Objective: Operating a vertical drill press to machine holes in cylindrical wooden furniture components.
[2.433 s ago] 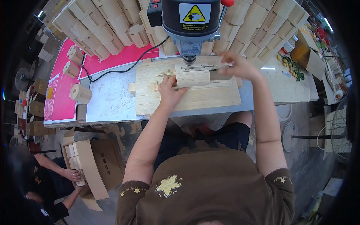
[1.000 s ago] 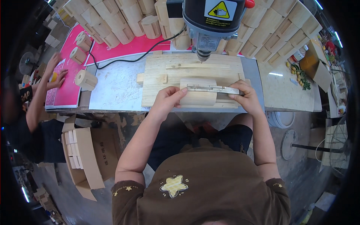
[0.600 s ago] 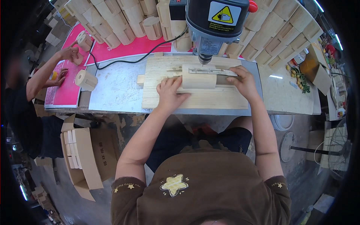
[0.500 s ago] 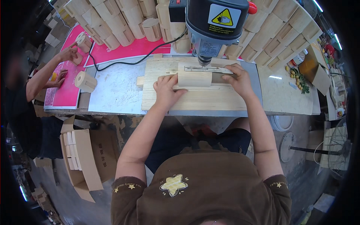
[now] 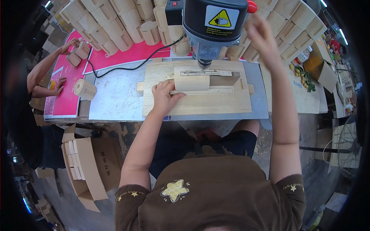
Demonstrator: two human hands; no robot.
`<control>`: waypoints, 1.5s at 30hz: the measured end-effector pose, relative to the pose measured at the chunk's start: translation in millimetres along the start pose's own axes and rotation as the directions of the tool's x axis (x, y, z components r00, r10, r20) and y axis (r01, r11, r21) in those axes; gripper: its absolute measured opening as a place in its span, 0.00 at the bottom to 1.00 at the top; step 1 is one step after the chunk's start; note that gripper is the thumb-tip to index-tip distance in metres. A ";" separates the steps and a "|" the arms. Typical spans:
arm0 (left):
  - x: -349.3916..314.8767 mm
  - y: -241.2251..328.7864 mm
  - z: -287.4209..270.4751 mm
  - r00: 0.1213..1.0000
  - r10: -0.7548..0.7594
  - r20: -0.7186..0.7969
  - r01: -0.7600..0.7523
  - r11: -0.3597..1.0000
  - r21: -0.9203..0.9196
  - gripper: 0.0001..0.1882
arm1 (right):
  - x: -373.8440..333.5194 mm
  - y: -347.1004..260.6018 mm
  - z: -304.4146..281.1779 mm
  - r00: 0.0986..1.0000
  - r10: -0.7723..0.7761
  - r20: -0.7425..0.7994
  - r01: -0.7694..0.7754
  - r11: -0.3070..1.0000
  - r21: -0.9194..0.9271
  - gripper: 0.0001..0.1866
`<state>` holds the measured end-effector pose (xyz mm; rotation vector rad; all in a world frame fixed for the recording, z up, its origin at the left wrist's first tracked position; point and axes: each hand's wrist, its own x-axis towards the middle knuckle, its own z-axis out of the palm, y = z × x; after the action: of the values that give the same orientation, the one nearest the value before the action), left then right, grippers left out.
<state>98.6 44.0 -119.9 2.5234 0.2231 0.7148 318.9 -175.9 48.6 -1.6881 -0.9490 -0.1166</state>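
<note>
Right grip [image 5: 259, 32] higher, half-curled, near red knob [image 5: 251, 6]

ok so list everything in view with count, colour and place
drill press: 1, black and grey, top centre
knob: 1, red, on drill press
wooden cylinder: 1, pale, under drill press
slim strip: 1, pale, along that cylinder
board: 1, pale, beneath the cylinder
stacked cylinders: many, pale, behind drill press
loose cylinders: 3, pale, left side
cord: 1, black, upper left
sheets: several, pink, upper left
cardboard box: 1, brown, lower left
blocks: several, pale, inside box
fruits: several, yellowish, right side
edge clutter: uncountable, mixed, right rim
co-worker: 1, dark clothes, far left
left hand: 1, bare, at cylinder's left end
right hand: 1, bare, blurred, beside knob
</note>
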 end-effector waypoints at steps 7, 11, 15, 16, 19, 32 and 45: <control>3.9 3.3 3.1 1.000 -0.001 0.027 0.001 1.000 -0.025 0.19 | 46.4 -76.5 5.4 0.986 -0.153 -0.071 0.107 0.892 -0.439 0.19; -0.3 1.1 0.0 1.000 -0.002 0.006 0.002 1.000 -0.023 0.19 | -7.5 -98.8 4.3 0.987 -0.161 0.000 0.122 0.749 -0.651 0.11; 0.0 0.5 -1.1 1.000 -0.005 0.008 0.005 0.999 -0.032 0.19 | -67.3 -89.6 26.9 0.959 -0.274 -0.078 0.182 0.800 -0.572 0.05; -0.3 0.3 -1.5 1.000 -0.006 0.008 0.007 0.999 -0.033 0.19 | -78.0 -79.7 33.1 0.949 -0.295 -0.109 0.205 0.842 -0.499 0.04; 0.8 1.9 -2.0 1.000 -0.018 0.010 0.018 0.999 -0.033 0.19 | -100.7 -64.0 45.6 0.976 -0.185 -0.116 0.117 0.893 -0.435 0.04; -0.8 3.1 -1.5 0.999 -0.043 0.020 0.044 0.998 -0.047 0.18 | -87.1 -43.9 42.2 0.878 -0.458 -0.139 0.356 0.819 -0.451 0.04; 7.9 30.9 27.8 0.996 -0.062 0.063 0.061 0.998 0.010 0.30 | 29.7 -76.3 1.2 0.996 0.034 -0.083 -0.061 0.939 -0.338 0.16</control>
<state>120.5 7.9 -121.1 2.5304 0.2808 0.6097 289.9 -156.6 122.7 -2.0085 -0.8648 -0.3271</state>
